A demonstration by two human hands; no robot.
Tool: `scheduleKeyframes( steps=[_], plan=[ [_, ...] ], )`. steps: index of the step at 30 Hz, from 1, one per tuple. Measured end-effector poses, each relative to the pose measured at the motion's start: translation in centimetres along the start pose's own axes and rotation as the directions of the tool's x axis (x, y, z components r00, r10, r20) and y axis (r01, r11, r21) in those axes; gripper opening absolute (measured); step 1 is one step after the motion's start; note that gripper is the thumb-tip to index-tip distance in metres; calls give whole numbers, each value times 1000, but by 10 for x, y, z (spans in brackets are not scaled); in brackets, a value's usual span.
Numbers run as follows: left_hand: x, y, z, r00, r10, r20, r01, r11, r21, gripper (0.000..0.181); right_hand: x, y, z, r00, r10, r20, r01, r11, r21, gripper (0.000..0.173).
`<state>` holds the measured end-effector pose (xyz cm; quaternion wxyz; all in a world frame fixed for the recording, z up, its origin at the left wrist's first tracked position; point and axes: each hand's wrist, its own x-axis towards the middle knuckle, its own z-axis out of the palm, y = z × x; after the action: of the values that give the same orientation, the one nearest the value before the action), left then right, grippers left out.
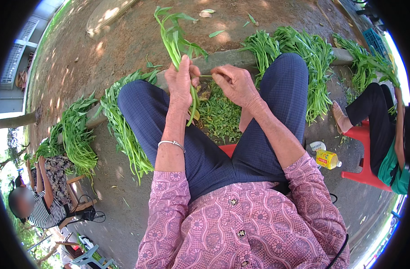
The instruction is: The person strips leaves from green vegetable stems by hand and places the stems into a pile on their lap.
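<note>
My left hand (181, 79) is closed around several long green stems of a leafy vegetable (173, 47), which looks like water spinach. Leaves point up and away from me, and the cut ends hang below the wrist. To its right, my right hand (230, 79) pinches one end of a thin pale-green strand (206, 76) that runs across to the left hand. Whether the strand is a stem or a tie I cannot tell. Beneath both hands, between my knees, lies a heap of torn leaves and scraps (221, 114).
Piles of leafy stems (127, 131) lie along a low concrete kerb (225, 60), left and right of my knees. A yellow-labelled bottle (327, 159) stands or lies right of me. One person sits on a red plastic stool (364, 144) at right; others sit at left.
</note>
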<state>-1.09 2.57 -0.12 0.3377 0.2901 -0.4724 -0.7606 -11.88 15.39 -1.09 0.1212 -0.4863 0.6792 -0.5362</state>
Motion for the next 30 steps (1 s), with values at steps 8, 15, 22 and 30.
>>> scheduleKeyframes(
  steps=[8, 15, 22, 30],
  plan=[
    [-4, -4, 7, 999, 19, 47, -22, 997, 73, 24, -3, -1, 2, 994, 10, 109, 10, 984, -178, 15],
    [-4, -7, 7, 998, 54, 31, -58, 982, 178, 26, -3, -4, 2, 995, 19, 100, 4, 975, -221, 16],
    [-1, -4, 7, 987, 144, -67, -122, 958, 260, 28, -3, -5, 0, 998, 24, 58, -7, 963, -270, 16],
    [3, -5, -4, 992, 119, -39, -117, 991, 60, 27, -3, -4, 0, 998, 54, 23, -47, 968, -246, 16]
  ],
)
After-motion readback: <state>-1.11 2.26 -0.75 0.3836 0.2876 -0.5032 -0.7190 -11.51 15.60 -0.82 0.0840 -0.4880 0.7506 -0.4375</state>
